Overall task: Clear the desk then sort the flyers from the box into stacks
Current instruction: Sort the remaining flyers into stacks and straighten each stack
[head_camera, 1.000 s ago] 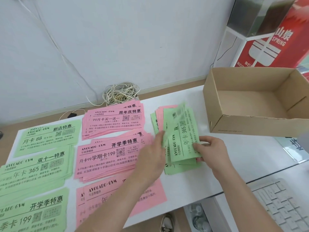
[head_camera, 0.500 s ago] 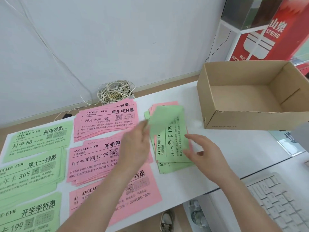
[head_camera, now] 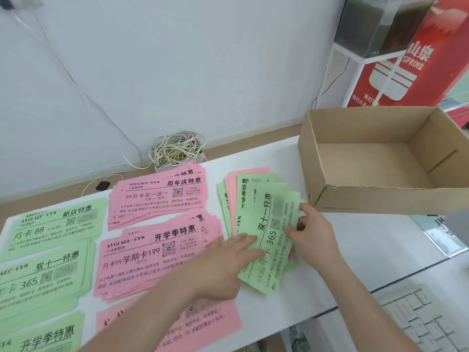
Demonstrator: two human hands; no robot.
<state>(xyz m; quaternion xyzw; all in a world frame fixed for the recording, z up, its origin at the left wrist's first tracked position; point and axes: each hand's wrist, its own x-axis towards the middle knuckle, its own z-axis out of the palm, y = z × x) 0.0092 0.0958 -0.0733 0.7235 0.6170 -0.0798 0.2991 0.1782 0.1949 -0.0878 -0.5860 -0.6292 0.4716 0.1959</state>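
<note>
A mixed pile of pink and green flyers (head_camera: 250, 177) lies on the white desk (head_camera: 355, 257), left of the empty cardboard box (head_camera: 380, 199). A green "365" flyer (head_camera: 266, 219) lies tilted on top of the pile. My left hand (head_camera: 223, 260) rests with straight fingers on its left edge. My right hand (head_camera: 312, 232) pinches the right edge of this flyer and of the green ones just beneath it. Sorted stacks fill the left: three pink ones (head_camera: 157, 196) (head_camera: 142, 252) (head_camera: 208, 323) and three green ones (head_camera: 50, 224) (head_camera: 38, 275) (head_camera: 45, 336).
A coil of white cable (head_camera: 177, 151) sits behind the desk by the wall. A white keyboard (head_camera: 426, 318) lies on a lower shelf at the bottom right. A red sign and a white rack (head_camera: 418, 59) stand behind the box.
My left hand lifted a green flyer off the pile, then came back down. Now its fingers lie flat on a tilted green "365" flyer, and my right hand has taken hold of that flyer's right edge.
</note>
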